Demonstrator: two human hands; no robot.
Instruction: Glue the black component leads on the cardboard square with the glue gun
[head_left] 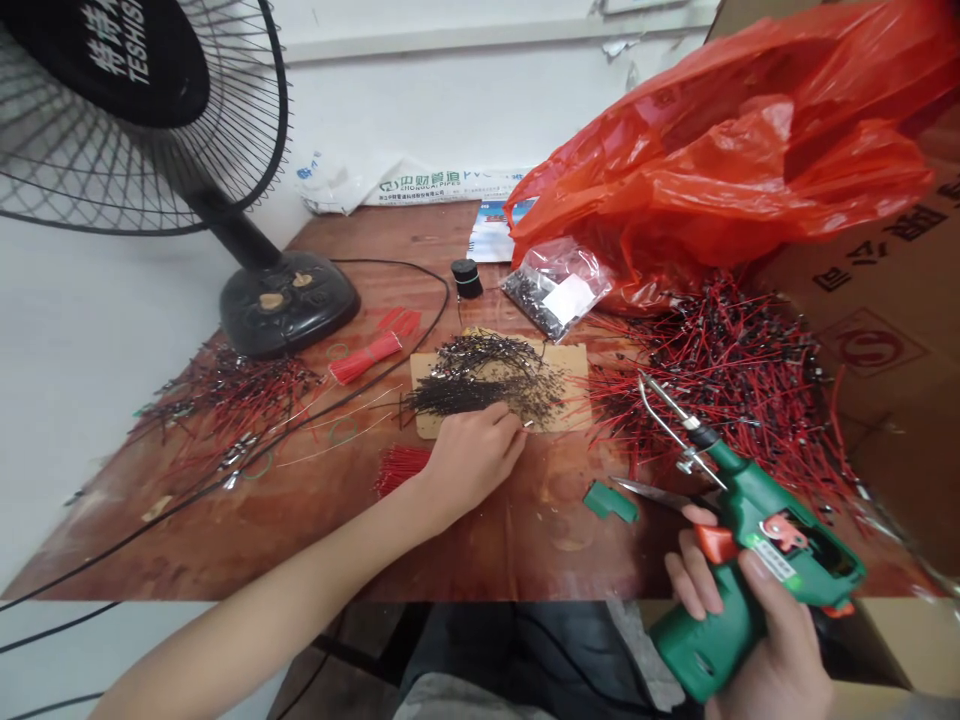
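Observation:
My right hand (772,610) is wrapped around the handle of a green soldering gun (739,555) with an orange trigger. Its metal tip points up and left over the wire heap. My left hand (476,455) is closed in a pinch at the front edge of a cardboard sheet (577,365). A small silvery piece (528,425) shows at its fingertips. On the cardboard lie many thin black wires (457,393) and small dark parts with shiny ends (487,352). Partly behind my left forearm is a bundle of red wires (401,468).
Red and black wires are heaped at right (727,350) and left (232,385). A fan (289,300) stands back left, its black cable crossing the table. A green plastic piece (611,502), a black spool (466,279), a clear parts bag (555,290) and a red plastic bag (712,150) are around.

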